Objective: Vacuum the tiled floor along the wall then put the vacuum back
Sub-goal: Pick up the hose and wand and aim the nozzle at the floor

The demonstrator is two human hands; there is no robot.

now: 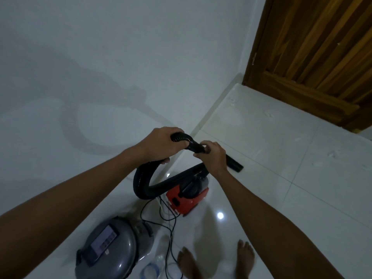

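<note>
Left hand (161, 144): closed around the upper bend of the black ribbed hose (144, 184), fingers wrapped over it.
Right hand (211, 156): closed on the hose end where it meets the rigid black nozzle (234, 163), thumb and fingers pinching the joint.
Vacuum body (188, 193): red and dark grey canister resting on the tiled floor (302, 178), just beside the white wall (100, 57), below and between the two hands.
Hose path: loops from the canister down to the left, up through the left hand, then across to the right hand.
Nozzle direction: long axis runs down and to the right, away from the wall; its flat tip is close to the floor, contact uncertain.
Progress, as judged: either before or after vacuuming; the hands seem to be working the hose-nozzle joint. The canister is not yet stowed.
Nearby: grey round appliance (112, 250) and loose black cord (171, 238) on the floor; wooden door (322, 57) at the corner.
</note>
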